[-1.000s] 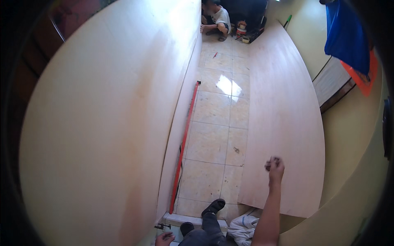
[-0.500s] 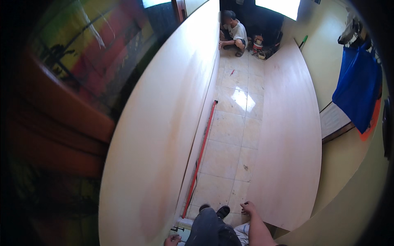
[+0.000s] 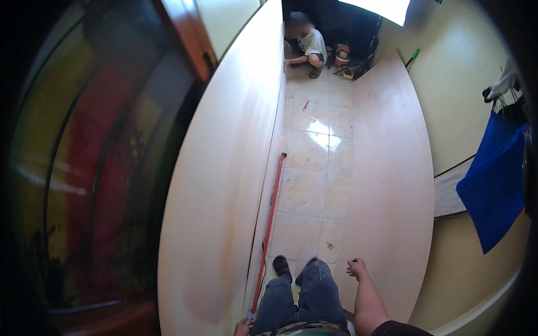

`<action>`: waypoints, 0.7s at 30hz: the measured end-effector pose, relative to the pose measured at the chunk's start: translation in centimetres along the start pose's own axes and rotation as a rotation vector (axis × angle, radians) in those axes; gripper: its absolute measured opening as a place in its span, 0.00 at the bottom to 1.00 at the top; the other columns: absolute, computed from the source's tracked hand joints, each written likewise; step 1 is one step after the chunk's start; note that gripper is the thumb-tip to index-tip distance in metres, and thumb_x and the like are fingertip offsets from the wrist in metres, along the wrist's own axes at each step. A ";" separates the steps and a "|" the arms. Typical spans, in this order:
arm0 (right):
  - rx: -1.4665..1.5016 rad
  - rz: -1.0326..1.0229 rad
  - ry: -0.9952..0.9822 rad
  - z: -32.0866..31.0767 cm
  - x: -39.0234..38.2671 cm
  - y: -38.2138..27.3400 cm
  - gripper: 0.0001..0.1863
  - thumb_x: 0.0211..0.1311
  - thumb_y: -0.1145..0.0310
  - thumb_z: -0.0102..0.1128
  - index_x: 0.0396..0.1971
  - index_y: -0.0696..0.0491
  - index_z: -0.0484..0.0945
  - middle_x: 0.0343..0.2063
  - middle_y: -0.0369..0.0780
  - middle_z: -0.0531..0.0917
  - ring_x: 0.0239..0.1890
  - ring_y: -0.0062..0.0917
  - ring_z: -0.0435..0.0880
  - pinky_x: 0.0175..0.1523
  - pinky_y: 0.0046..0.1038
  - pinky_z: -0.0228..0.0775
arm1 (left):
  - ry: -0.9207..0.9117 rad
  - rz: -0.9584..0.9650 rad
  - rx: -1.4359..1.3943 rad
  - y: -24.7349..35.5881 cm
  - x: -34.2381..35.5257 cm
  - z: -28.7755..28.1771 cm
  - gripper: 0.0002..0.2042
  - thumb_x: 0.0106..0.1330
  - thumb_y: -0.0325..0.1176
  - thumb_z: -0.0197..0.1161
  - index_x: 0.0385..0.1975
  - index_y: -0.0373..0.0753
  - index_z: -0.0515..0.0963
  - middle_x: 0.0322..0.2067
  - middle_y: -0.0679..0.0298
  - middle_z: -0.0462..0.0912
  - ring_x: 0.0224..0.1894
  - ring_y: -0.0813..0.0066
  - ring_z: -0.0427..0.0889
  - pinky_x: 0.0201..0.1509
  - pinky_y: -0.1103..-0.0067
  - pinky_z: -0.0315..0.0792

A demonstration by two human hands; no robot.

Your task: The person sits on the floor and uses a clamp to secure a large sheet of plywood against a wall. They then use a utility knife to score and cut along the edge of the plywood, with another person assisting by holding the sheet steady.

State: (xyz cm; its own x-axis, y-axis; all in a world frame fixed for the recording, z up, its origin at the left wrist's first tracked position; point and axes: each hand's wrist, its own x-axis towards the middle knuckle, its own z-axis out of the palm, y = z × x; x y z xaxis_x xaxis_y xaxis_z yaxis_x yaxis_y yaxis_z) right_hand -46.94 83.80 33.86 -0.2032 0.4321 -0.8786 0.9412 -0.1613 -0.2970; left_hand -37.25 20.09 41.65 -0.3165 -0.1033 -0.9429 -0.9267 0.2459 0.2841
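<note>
We have stepped between the left board (image 3: 218, 185) and right board (image 3: 389, 185), likely within reach of both; our right hand (image 3: 355, 269) hangs half-open, seemingly empty; our left hand (image 3: 242, 327), whose grip we cannot tell, is beside the left board's near end.

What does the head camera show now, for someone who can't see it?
The person's right hand hangs before a large pale right-hand board, the left hand low beside a left-hand board. Between the boards, a red bar runs along tiled floor; a co-worker crouches beyond.
</note>
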 end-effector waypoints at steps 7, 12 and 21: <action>-0.140 0.107 -0.035 -5.7 6.1 -10.9 0.21 0.73 0.62 0.67 0.58 0.56 0.74 0.37 0.46 0.88 0.30 0.33 0.91 0.35 0.38 0.84 | -0.098 -0.112 0.169 15.7 3.4 6.8 0.29 0.81 0.55 0.57 0.65 0.32 0.77 0.51 0.52 0.87 0.55 0.62 0.85 0.58 0.68 0.79; -0.368 0.166 -0.058 -11.7 15.6 -21.4 0.20 0.72 0.64 0.67 0.57 0.57 0.75 0.35 0.46 0.88 0.30 0.34 0.91 0.35 0.39 0.84 | 0.004 -0.172 -0.152 26.0 4.3 14.9 0.28 0.80 0.49 0.58 0.65 0.31 0.77 0.51 0.53 0.88 0.55 0.63 0.85 0.58 0.68 0.79; -0.413 -0.357 0.073 -18.8 27.9 -59.9 0.22 0.68 0.65 0.66 0.57 0.60 0.78 0.37 0.49 0.89 0.32 0.33 0.91 0.36 0.33 0.83 | 0.083 -0.027 -0.048 51.5 4.9 33.3 0.30 0.79 0.59 0.58 0.57 0.32 0.83 0.45 0.55 0.89 0.46 0.69 0.85 0.54 0.72 0.78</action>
State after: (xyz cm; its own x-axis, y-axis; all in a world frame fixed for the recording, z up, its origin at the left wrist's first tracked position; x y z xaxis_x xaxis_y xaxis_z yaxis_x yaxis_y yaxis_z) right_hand -103.90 122.19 34.15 -0.5240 0.4589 -0.7175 0.8478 0.3616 -0.3879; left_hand -79.83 64.37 45.87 -0.3047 -0.1891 -0.9335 -0.9432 0.1958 0.2683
